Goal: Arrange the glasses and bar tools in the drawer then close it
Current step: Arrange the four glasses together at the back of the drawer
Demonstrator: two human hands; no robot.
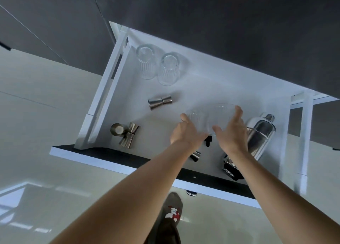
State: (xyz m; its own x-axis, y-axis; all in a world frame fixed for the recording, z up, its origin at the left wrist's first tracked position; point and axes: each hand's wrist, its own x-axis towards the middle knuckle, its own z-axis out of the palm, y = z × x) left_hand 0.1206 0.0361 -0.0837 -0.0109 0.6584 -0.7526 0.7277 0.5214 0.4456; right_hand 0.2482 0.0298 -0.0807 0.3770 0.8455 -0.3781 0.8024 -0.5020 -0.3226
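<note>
White open drawer (193,81); both hands (211,133) apart around blurred clear glassware (213,116), contact unclear; dark tools beneath half-hidden.

A glossy pale floor (55,114) surrounds dark cabinet fronts (202,13). A grey sock (173,212) bearing a red-and-white cartoon print rests on the floor.

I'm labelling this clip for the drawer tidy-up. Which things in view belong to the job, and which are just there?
Job:
- drawer
- two ribbed glasses at the back
- clear glasses between left hand and right hand
- jigger
- jiggers by the left wall
- cocktail shaker

Just there:
- socked foot
- glossy floor
</note>
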